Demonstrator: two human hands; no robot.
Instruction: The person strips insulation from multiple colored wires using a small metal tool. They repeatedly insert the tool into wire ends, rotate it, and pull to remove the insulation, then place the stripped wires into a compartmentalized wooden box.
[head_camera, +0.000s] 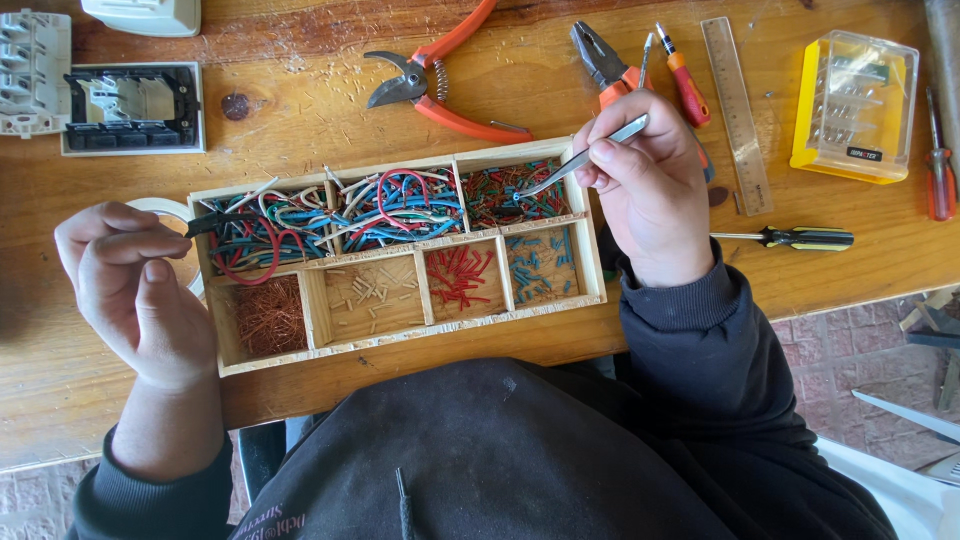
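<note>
Right hand (650, 185) pinches silver tweezers (585, 160), tips down among the red and green wire offcuts (515, 195) in the top-right compartment of the wooden tray (400, 345); left hand (135, 285), fingers pressed together, grips a small black tool (215, 222) at the top-left compartment. Risk, in my judgement: the slim tips could lose a short piece over the low dividers; it would land among the wrong colour.
</note>
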